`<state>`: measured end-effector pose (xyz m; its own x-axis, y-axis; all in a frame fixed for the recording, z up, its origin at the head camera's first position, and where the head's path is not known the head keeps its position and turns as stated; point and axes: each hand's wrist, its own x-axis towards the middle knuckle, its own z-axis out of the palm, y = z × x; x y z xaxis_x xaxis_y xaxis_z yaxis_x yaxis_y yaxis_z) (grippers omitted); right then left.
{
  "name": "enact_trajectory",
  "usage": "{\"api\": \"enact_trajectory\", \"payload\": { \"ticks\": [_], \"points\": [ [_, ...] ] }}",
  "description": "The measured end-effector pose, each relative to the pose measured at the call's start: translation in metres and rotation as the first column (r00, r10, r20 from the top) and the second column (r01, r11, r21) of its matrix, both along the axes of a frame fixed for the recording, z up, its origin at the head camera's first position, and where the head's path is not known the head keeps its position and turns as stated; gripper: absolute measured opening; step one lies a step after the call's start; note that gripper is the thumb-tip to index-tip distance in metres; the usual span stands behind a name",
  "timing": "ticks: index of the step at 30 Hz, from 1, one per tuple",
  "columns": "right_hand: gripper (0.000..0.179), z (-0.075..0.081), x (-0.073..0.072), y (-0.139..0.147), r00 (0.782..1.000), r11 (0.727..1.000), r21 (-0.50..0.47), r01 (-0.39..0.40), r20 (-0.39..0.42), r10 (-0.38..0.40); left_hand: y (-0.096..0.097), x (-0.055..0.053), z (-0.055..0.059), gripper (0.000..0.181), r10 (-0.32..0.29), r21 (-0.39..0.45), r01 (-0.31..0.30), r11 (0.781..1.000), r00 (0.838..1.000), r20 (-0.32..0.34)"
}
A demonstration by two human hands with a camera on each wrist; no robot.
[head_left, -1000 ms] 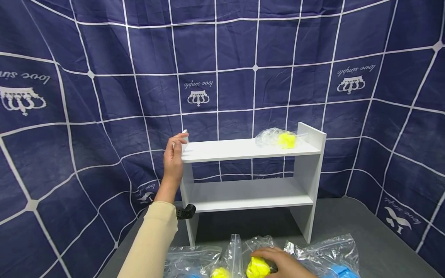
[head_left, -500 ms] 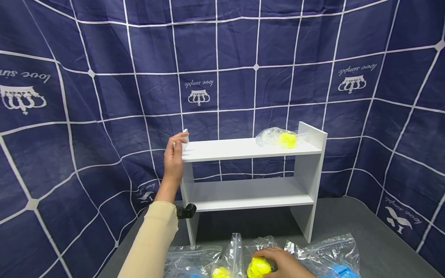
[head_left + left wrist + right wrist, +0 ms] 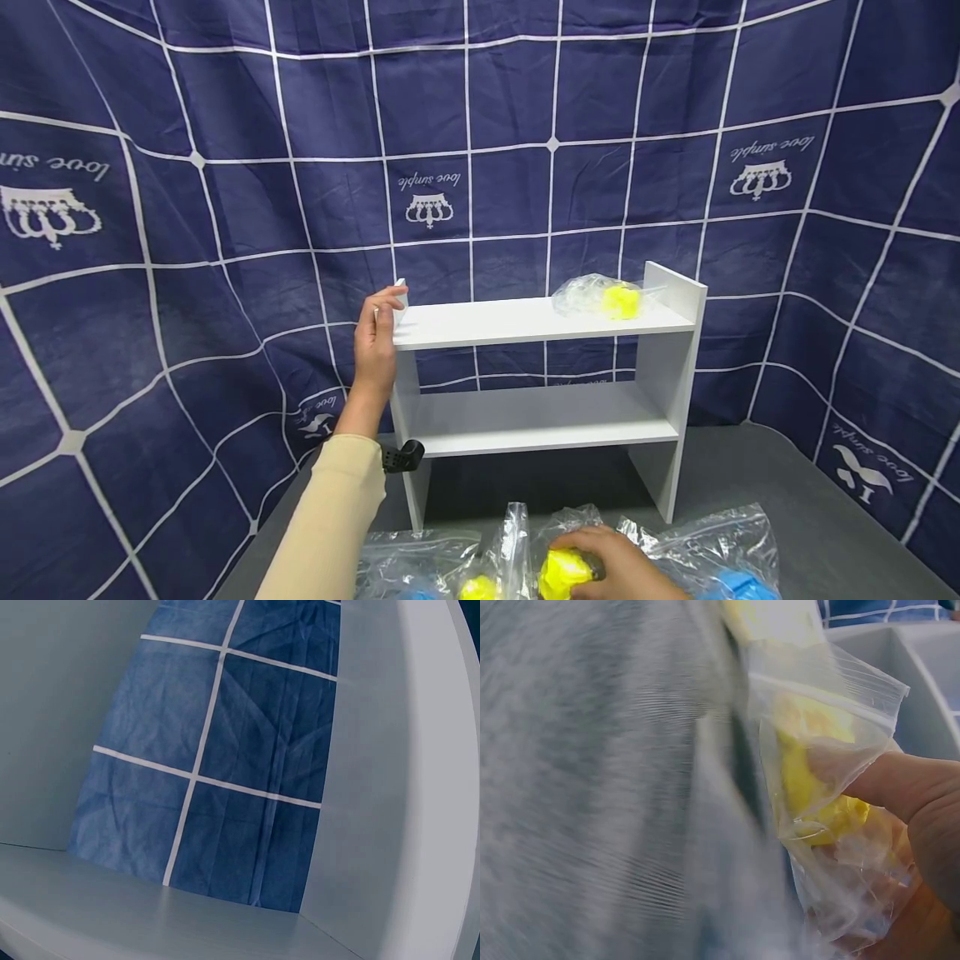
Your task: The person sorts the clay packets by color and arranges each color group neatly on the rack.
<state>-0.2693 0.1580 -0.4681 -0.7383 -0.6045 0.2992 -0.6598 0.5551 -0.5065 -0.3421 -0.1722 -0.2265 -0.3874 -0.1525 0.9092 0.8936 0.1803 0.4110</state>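
Note:
My left hand (image 3: 377, 333) grips the upper left side panel of a white two-tier shelf (image 3: 543, 419), its fingers bent over the panel edge. In the head view my right hand (image 3: 611, 567) holds a lumpy yellow object (image 3: 562, 573) in a clear bag at the bottom edge. The right wrist view shows my thumb (image 3: 907, 784) pressing the clear zip bag (image 3: 840, 705) against the yellow object. What exactly this object is cannot be told. Only shelf boards and cloth appear in the left wrist view, without the hand.
Another clear bag with a yellow object (image 3: 621, 302) lies on the top board's right end. Along the front are more zip bags, with a yellow object (image 3: 478, 587) and a blue one (image 3: 738, 585). A dark blue checked cloth (image 3: 510, 100) hangs behind the grey tabletop (image 3: 750, 467).
The right hand and the bagged yellow object have shifted slightly right and up. The left hand stays on the shelf's side panel.

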Motion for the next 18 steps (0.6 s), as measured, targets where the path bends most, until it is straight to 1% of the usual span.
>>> {"api": "enact_trajectory", "payload": {
  "ticks": [1,3,6,9,11,14,18],
  "points": [
    [0.047,0.004,0.001,0.001,1.000,1.000,0.004,0.016,0.005,-0.016,0.000,0.000,0.000,0.022,-0.003,0.003,0.003,1.000,1.000,-0.004],
    [0.048,0.012,0.004,0.002,0.999,0.999,0.009,0.041,-0.028,-0.041,0.001,-0.001,0.000,0.023,-0.004,0.005,0.004,1.000,1.000,-0.008],
    [0.051,0.023,0.008,0.004,0.986,0.998,0.009,0.062,-0.153,-0.060,0.000,-0.001,0.000,0.023,-0.002,0.006,0.002,1.000,1.000,-0.003],
    [0.053,0.036,0.011,0.007,0.962,0.998,-0.011,0.067,-0.265,-0.067,0.000,-0.001,0.000,0.023,0.001,0.003,-0.001,1.000,1.000,0.002],
    [0.053,0.044,0.014,0.010,0.947,0.997,-0.021,0.070,-0.314,-0.073,-0.001,-0.001,0.000,0.023,0.007,0.002,-0.007,1.000,1.000,0.002],
    [0.055,0.057,0.018,0.012,0.926,0.997,-0.041,0.072,-0.368,-0.082,-0.001,-0.001,0.000,0.023,0.006,0.002,-0.006,1.000,1.000,0.005],
    [0.059,0.072,0.022,0.013,0.890,0.994,-0.058,0.088,-0.444,-0.105,-0.001,-0.001,0.000,0.023,-0.002,0.001,0.002,1.000,1.000,0.009]
  ]
}}
